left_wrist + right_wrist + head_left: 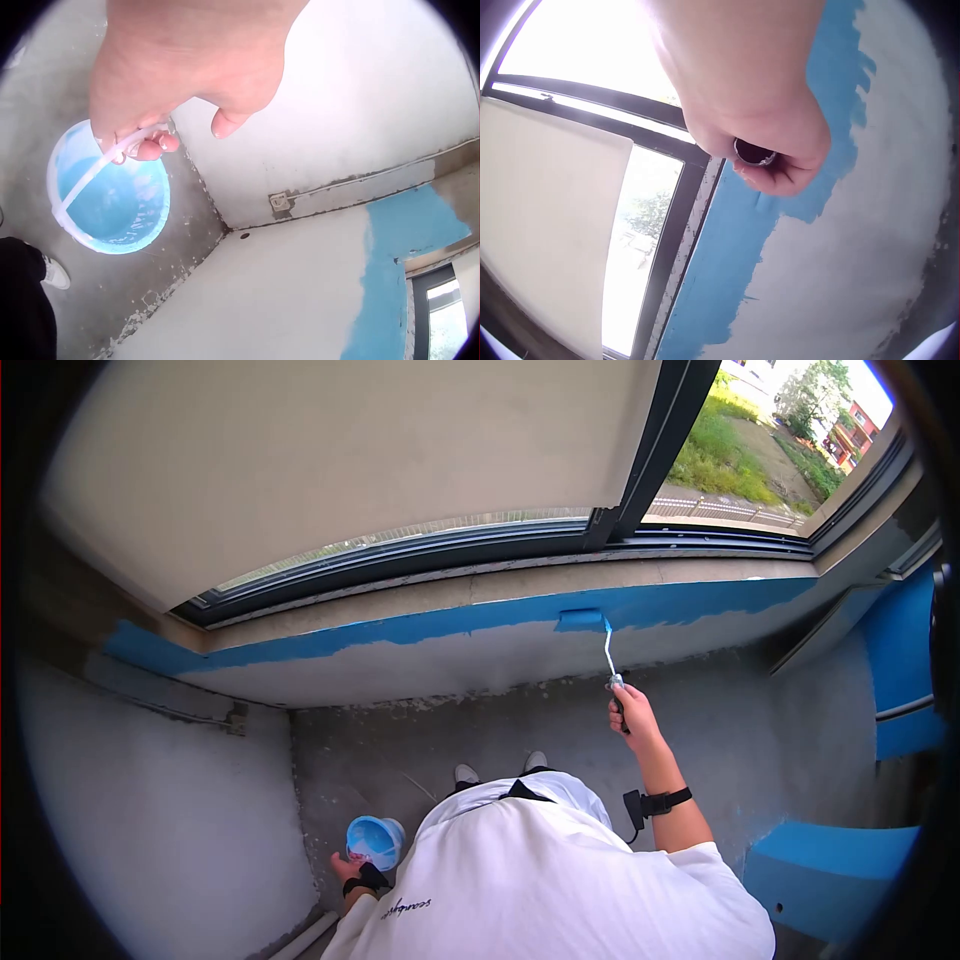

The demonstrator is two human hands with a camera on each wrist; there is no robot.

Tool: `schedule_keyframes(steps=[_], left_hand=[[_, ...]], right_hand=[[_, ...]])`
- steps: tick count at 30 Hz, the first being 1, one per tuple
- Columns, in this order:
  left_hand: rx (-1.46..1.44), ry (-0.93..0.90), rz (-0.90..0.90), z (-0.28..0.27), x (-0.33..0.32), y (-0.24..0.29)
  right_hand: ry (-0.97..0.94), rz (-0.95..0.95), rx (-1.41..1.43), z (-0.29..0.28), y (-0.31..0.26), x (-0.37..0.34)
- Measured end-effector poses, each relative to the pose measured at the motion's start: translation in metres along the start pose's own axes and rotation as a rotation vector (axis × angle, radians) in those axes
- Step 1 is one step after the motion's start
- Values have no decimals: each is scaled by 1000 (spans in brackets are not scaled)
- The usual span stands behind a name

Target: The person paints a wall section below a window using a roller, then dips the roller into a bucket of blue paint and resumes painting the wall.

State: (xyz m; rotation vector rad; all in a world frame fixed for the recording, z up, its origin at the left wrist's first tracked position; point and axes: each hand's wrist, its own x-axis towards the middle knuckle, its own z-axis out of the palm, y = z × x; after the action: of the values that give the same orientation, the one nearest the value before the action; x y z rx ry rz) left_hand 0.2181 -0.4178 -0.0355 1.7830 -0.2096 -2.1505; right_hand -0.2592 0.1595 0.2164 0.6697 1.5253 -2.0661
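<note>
My right hand [630,712] grips the dark handle of a paint roller [580,620], arm stretched forward. The roller's blue sleeve lies against the wall [480,658] below the window, at the lower border of the blue paint [400,622]. In the right wrist view the fingers curl round the handle, whose round end shows in the fist, and the roller head is hidden. Low at my left side, my left hand [187,82] holds a white bucket [165,196] by its pale handle, fingers hooked under it. Light blue paint [105,199] covers the bucket's inside.
A dark-framed window [400,565] with a pale blind [350,450] runs above the painted strip. To the left stands a bare white wall [190,790]. Blue painted surfaces [830,870] are at the right, and white pipes [305,938] lie at the lower left.
</note>
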Motion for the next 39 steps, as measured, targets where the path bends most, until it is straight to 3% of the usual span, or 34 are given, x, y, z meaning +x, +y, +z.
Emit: schedule_keyframes(steps=[1, 5, 7, 8, 10, 17, 19, 20, 22, 28, 30, 34, 39], left_hand=[[13, 10, 63, 3, -14, -10], [-32, 61, 33, 1, -40, -25], [300, 68, 389, -9, -39, -39], [302, 66, 392, -12, -42, -41], [-10, 104, 50, -16, -53, -41], [-85, 188, 115, -12, -77, -57], [239, 81, 223, -15, -87, -69], [247, 82, 223, -13, -89, -69], [-23, 149, -49, -22, -85, -61], [34, 38, -2, -27, -97, -68], [41, 86, 23, -22, -101, -69], [20, 125, 0, -21, -110, -66], [-26, 186, -9, -13, -121, -68]], right_hand=[[-2, -19, -5, -1, 0, 0], [4, -43, -26, -1, 9, 17], [0, 6, -19, -1, 10, 20], [-1, 6, -15, 0, 9, 22], [-22, 41, 0, 0, 8, 27], [-5, 193, 31, -5, 42, 105], [-21, 215, 33, -9, 30, 102], [-35, 242, 31, -13, 27, 98], [-86, 236, 35, -25, 15, 80], [-268, 223, 198, -51, -14, 28], [-288, 200, 195, -56, -20, 19], [-213, 148, 77, -71, -28, 11], [-139, 101, 152, -88, -37, 16]])
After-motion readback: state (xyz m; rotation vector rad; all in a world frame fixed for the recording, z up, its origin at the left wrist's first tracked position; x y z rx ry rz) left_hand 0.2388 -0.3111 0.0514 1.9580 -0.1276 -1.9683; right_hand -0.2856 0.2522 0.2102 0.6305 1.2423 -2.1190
